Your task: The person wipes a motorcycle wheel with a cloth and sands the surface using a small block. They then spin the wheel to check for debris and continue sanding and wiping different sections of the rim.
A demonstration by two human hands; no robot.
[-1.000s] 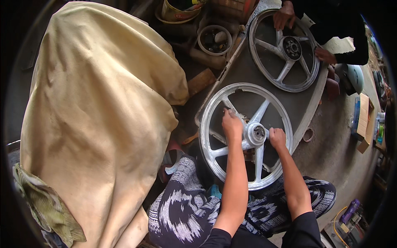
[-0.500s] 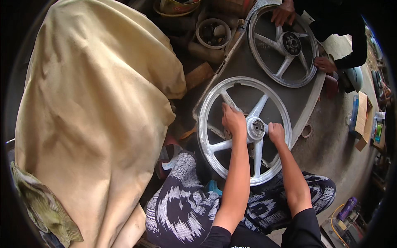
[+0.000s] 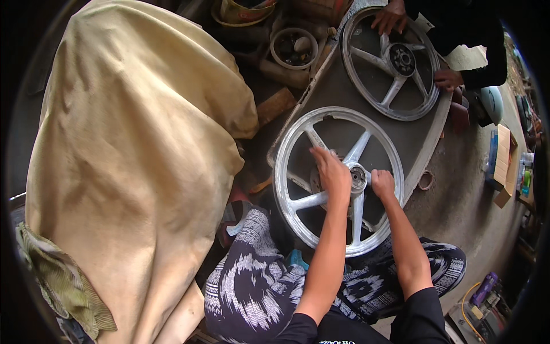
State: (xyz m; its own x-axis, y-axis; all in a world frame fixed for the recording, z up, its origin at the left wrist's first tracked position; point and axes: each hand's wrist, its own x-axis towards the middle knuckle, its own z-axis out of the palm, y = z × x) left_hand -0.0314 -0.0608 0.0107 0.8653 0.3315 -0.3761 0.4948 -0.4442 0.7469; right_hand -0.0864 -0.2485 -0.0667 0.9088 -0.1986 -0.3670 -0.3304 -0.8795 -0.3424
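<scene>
Head view: right hand (image 3: pixel 382 185), grip closed on wheel (image 3: pixel 358 147); left hand (image 3: pixel 334 172) beside hub (image 3: pixel 357 178), grip opening and contents undetermined

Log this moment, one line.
left hand: at silvery five-spoke metal wheel | right hand: gripping it | co-worker's hands: on another silvery metal wheel

white lettering (image 3: pixel 338 342) stands on the person's black shirt (image 3: pixel 327 331), at the lower edge of the view. the edge cuts it off, so it cannot be read whole.
</scene>
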